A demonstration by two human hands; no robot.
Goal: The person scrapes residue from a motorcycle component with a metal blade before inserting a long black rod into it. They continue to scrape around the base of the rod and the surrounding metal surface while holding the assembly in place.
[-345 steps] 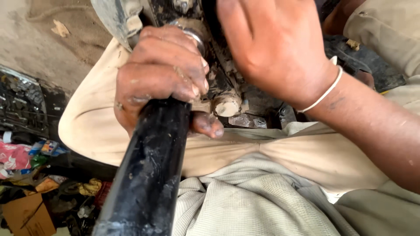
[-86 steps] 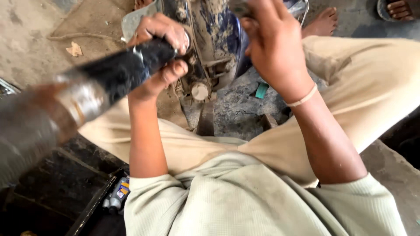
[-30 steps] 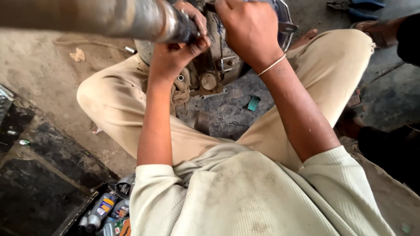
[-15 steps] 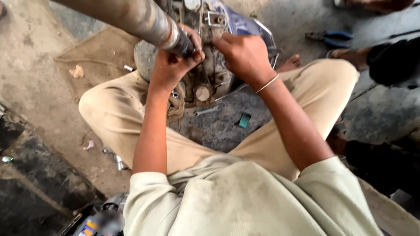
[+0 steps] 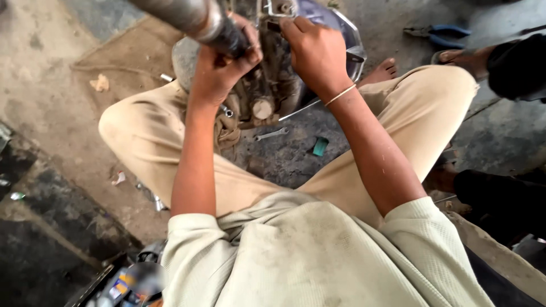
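Compared with half a second ago, little is changed: the same grips are kept, and only the view is shifted slightly, so that the thick metal bar (image 5: 193, 20) now leaves the frame at the top left edge. The left hand (image 5: 224, 65) is wrapped tightly round the dark lower end of that bar, fingers pressed together. The right hand (image 5: 315, 54) is closed, knuckles up, on the top of the greasy engine block (image 5: 264, 94); what is pinched beneath the fingers cannot be told. A thin bangle (image 5: 340, 95) is worn at that wrist.

The engine block is set on the floor (image 5: 51, 96) between the crossed legs, hemmed in by a knee on either side. Just in front of it, on the dark patch of floor between the shins, a small spanner (image 5: 272, 135) and a green scrap (image 5: 320, 146) are seen lying apart. Blue-handled pliers (image 5: 438, 35) lie well off at the upper right, near another person's foot (image 5: 458, 55). Bare concrete is left open at the left
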